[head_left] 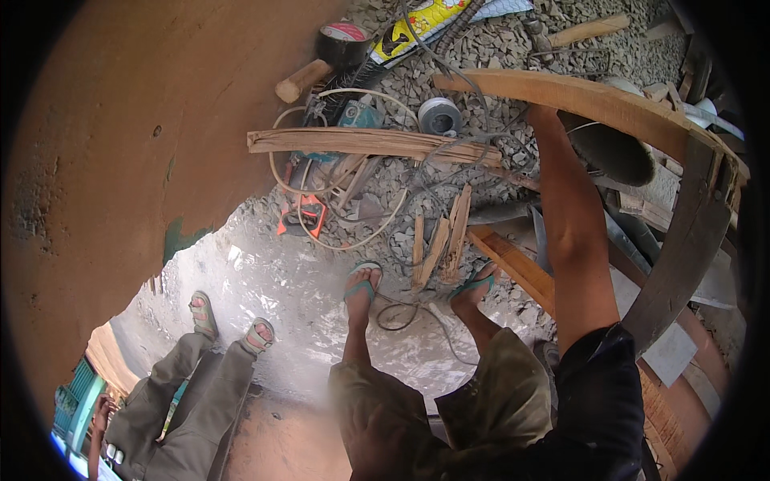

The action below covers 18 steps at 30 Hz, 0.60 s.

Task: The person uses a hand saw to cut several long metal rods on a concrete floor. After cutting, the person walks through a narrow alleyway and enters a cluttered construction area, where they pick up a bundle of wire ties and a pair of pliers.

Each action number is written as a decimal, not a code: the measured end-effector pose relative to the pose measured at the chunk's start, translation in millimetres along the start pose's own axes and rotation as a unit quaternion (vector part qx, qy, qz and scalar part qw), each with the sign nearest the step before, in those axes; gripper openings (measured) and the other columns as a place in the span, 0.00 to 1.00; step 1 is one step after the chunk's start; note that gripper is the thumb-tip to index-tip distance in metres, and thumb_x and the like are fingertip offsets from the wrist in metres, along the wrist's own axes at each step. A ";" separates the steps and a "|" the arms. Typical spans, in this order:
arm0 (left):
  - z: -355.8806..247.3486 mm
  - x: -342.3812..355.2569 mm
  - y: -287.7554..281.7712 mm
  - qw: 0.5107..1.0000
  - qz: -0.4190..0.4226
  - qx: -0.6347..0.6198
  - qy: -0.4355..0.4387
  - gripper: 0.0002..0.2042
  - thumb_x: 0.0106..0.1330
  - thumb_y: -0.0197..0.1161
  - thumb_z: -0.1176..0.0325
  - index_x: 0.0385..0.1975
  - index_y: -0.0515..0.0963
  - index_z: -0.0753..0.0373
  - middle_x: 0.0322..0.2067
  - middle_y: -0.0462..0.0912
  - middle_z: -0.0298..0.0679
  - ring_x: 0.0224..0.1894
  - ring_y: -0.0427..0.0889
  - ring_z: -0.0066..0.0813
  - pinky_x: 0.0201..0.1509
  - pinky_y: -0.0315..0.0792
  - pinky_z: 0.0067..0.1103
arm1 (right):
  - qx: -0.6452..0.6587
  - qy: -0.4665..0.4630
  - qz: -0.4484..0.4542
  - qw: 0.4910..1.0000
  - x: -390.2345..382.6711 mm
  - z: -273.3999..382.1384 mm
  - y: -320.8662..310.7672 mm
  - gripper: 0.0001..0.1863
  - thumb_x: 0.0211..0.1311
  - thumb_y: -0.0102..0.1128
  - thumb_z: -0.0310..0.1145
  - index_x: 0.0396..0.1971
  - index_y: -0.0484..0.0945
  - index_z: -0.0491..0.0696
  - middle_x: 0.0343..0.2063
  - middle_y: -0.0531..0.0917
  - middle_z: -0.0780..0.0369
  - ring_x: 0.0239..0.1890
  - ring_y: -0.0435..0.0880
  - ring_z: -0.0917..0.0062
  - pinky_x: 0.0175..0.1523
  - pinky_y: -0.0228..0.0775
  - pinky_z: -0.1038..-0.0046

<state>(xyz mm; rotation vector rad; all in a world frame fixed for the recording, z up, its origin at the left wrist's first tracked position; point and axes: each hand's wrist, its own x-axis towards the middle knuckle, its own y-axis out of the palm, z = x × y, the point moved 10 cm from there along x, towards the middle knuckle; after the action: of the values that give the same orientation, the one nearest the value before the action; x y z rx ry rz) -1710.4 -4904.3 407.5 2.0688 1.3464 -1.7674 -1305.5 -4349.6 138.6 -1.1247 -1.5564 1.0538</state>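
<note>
My right arm reaches up to the curved pale wooden beam [489, 80]; my right hand [544, 116] meets its underside, fingers mostly hidden. My left hand is out of view. Below that hand lies a dark round hollow object [618, 160]. A split plank [345, 139] lies across cables, a teal power tool [359, 117] and an orange-handled saw [301, 215]. A grey-and-white roll [439, 117] sits on gravel, with broken wood strips [455, 232] nearer my feet.
A large brown panel [112, 144] with a jagged edge fills the left. Another person's legs [200, 385] and hand are at lower left. A dark timber [682, 232], boards and sheet pieces crowd the right. A black tape roll [342, 52] and wood offcut lie at the top.
</note>
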 end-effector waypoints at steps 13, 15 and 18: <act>-4.6 7.0 1.9 1.000 0.018 -0.013 -0.014 0.28 0.52 0.68 0.52 0.53 0.72 0.55 0.63 0.58 0.54 0.68 0.50 0.62 0.67 0.50 0.51 | 0.016 -0.025 -0.168 0.985 9.3 -6.8 -10.3 0.15 0.64 0.53 0.35 0.47 0.78 0.46 0.43 0.81 0.55 0.49 0.77 0.56 0.54 0.66 0.54; -15.6 7.1 -5.5 0.999 0.022 0.019 0.017 0.28 0.52 0.67 0.53 0.54 0.72 0.55 0.64 0.58 0.53 0.68 0.50 0.62 0.67 0.49 0.51 | 0.018 -0.016 -0.180 0.983 12.1 -12.0 -16.8 0.15 0.64 0.53 0.35 0.46 0.78 0.46 0.43 0.81 0.55 0.48 0.77 0.57 0.53 0.66 0.55; 4.3 -2.8 0.9 0.999 0.003 -0.006 -0.038 0.29 0.52 0.68 0.52 0.54 0.72 0.55 0.64 0.57 0.53 0.69 0.48 0.59 0.68 0.48 0.50 | 0.031 -0.008 -0.195 0.980 11.5 -3.3 -22.8 0.15 0.64 0.52 0.36 0.46 0.78 0.45 0.42 0.81 0.55 0.47 0.78 0.58 0.52 0.67 0.56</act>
<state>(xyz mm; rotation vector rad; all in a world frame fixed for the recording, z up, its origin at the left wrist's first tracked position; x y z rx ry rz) -1712.8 -4908.8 408.1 1.9759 1.3248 -1.8125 -1308.4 -4343.0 163.3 -0.7280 -1.6593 0.8382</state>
